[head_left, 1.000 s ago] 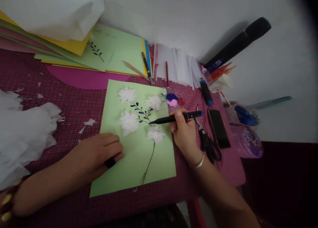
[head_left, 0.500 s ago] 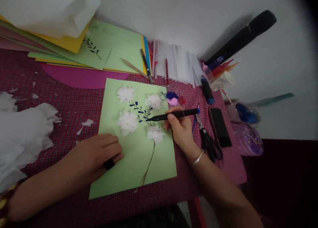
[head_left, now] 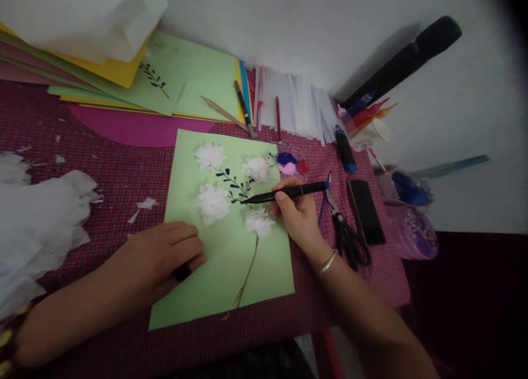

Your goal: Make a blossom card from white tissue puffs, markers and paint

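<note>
A light green sheet of paper (head_left: 214,280) lies on the table, bearing several white paper flowers (head_left: 213,203), a drawn brown stem (head_left: 249,272) and a sprig with dark blue leaves (head_left: 235,186). My right hand (head_left: 297,208) grips a black marker pen (head_left: 289,192) with a blue end. Its tip touches or hovers just over the lower part of the sprig. My left hand (head_left: 165,255) rests on the sheet's left side, fingers curled round a small black piece (head_left: 182,272) that looks like a pen cap.
Scissors (head_left: 350,239), a phone (head_left: 366,211) and a paint palette (head_left: 289,161) lie to the right. Behind are a pencil (head_left: 225,113), white strips (head_left: 292,104) and coloured paper (head_left: 202,82). White tissue paper (head_left: 41,225) sits left, containers (head_left: 412,230) far right.
The pen's tip has shifted very slightly and its blue end has dipped a little. My left hand stays in place on the sheet.
</note>
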Demonstrator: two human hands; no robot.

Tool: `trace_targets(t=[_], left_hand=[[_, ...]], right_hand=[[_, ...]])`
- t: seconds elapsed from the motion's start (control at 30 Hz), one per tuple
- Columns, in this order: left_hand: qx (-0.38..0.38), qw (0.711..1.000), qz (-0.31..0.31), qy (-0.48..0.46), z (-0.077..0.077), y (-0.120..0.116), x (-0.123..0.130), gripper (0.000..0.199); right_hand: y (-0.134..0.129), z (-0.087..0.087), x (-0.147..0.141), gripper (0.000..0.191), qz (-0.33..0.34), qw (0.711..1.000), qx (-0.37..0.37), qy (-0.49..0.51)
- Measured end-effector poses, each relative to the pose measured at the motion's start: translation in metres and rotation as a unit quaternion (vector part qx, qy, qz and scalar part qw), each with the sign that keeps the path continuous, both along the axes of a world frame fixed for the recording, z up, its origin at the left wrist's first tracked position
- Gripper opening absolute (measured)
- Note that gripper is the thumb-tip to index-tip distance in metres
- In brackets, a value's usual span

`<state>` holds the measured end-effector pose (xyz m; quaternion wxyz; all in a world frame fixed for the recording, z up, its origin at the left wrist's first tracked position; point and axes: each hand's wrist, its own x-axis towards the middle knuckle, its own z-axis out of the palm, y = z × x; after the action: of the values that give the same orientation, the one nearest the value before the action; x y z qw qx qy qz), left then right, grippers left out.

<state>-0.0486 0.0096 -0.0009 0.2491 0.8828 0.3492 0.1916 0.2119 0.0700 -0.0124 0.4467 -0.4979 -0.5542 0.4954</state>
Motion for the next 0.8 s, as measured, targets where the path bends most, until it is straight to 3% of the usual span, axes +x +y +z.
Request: trace_targets(t=[0.6,0.8], left_hand=[[0.001,1.0,-0.004,0.002,-0.0029,-0.0011,-0.001,0.028],[0.007,1.0,-0.011,0.009,0.0039,0.0015,0.0006,0.031]], right_hand=[[-0.0003,-0.0016,-0.0002,0.02,0.018,1.0,0.013,-0.008],[-0.0006,-0.008,0.0022,0.016,0.024,0.999,0.027,-0.011]])
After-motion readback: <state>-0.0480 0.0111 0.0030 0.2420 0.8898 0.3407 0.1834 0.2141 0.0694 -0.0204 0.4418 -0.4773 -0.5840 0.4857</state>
